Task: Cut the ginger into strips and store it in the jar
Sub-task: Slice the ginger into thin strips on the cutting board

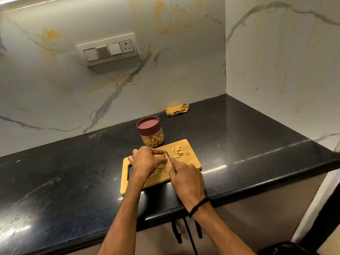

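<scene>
Right hand (185, 178) at centre frame grips the knife (167, 155), left hand (147, 159) pinches a ginger piece (166, 160) steady for the cut, lidded jar (151, 131) parked just above the board (191, 162) for loading.

Open dark speckled stone counter (64, 172) stretches left and right of the rectangular light wooden cutting board (190, 160). Just behind the board, 1 clear glass jar with maroon lid (150, 132) stands in the way; farther behind, 1 crumpled yellow cloth (176, 109).
</scene>
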`<state>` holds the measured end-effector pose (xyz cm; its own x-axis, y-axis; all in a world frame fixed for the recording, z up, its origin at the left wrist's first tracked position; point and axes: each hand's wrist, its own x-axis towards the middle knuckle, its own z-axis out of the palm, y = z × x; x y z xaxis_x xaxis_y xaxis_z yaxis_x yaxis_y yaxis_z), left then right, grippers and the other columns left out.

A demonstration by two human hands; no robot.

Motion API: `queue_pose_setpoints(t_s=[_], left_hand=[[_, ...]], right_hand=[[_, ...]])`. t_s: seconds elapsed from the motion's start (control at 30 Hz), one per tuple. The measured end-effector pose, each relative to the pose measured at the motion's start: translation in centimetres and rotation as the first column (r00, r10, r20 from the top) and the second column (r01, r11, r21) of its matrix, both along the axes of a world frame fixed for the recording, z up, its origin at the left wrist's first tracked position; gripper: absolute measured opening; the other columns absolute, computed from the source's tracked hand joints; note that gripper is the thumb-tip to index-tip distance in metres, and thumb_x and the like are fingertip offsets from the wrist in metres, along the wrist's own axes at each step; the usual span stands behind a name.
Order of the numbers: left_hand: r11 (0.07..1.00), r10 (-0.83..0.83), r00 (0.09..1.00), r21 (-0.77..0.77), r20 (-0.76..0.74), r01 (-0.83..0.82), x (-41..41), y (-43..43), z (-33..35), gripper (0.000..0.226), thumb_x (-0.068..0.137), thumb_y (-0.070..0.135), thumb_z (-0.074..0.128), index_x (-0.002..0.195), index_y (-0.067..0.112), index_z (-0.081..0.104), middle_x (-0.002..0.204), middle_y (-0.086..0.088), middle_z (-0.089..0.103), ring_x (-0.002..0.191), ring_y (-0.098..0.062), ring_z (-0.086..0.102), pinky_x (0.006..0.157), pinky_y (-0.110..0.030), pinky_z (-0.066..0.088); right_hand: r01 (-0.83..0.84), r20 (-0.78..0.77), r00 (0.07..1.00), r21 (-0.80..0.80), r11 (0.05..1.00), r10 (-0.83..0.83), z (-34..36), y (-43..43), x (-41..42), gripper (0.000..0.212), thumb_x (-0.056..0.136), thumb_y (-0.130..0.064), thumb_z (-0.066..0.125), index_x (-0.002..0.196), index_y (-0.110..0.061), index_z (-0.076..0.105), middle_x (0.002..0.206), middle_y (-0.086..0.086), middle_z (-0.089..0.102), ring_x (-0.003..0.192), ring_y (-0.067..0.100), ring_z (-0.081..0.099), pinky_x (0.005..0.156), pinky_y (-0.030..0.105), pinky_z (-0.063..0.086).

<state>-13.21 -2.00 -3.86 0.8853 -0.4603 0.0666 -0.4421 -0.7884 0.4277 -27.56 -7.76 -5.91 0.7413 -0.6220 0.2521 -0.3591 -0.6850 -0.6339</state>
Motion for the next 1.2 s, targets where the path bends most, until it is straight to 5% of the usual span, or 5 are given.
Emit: queue_pose_setpoints(t_s=[0.17, 0.8, 1.07, 1.2], left_hand=[[1.0, -0.008, 1.0, -0.001, 0.006, 0.008, 0.0, 0.0, 0.1, 0.021, 0.085, 0.045, 0.075, 0.106, 0.041, 0.076, 0.112, 0.007, 0.065, 0.104, -0.018, 0.034, 0.085, -0.038, 0.024], [1.0, -0.01, 1.0, 0.015, -0.006, 0.01, 0.3, 0.0, -0.1, 0.018, 0.086, 0.045, 0.075, 0.103, 0.039, 0.077, 0.109, 0.01, 0.066, 0.106, -0.019, 0.037, 0.085, -0.038, 0.025], [0.999, -0.033, 0.998, -0.002, -0.047, 0.033, 0.4, -0.1, -0.2, 0.015, 0.089, 0.039, 0.073, 0.103, 0.037, 0.077, 0.106, 0.012, 0.067, 0.108, -0.02, 0.039, 0.084, -0.038, 0.024], [1.0, -0.029, 0.999, -0.008, -0.04, 0.029, 0.5, -0.1, -0.5, 0.012, 0.088, 0.039, 0.074, 0.099, 0.038, 0.078, 0.105, 0.013, 0.069, 0.11, -0.021, 0.041, 0.084, -0.039, 0.027]], right_hand=[[-0.003, 0.012, 1.0, -0.015, 1.0, 0.003, -0.1, 0.1, 0.3, 0.041, 0.103, -0.035, 0.039, 0.144, -0.032, 0.042, 0.1, -0.001, 0.068, 0.085, 0.013, 0.061, 0.072, 0.027, 0.049], [-0.005, 0.016, 1.0, -0.048, 0.999, 0.006, 0.1, 0.6, 0.6, 0.04, 0.104, -0.034, 0.039, 0.144, -0.029, 0.043, 0.099, -0.001, 0.067, 0.079, 0.011, 0.059, 0.066, 0.023, 0.046], [-0.01, -0.084, 0.996, -0.106, 0.994, 0.001, 0.9, 1.2, 1.1, 0.031, 0.105, -0.026, 0.038, 0.132, -0.021, 0.052, 0.101, 0.004, 0.067, 0.092, 0.019, 0.065, 0.063, 0.027, 0.037], [-0.018, -0.15, 0.989, -0.125, 0.992, -0.001, 1.3, 1.9, 0.8, 0.029, 0.104, -0.023, 0.038, 0.13, -0.017, 0.05, 0.106, 0.006, 0.066, 0.095, 0.02, 0.065, 0.067, 0.027, 0.045]])
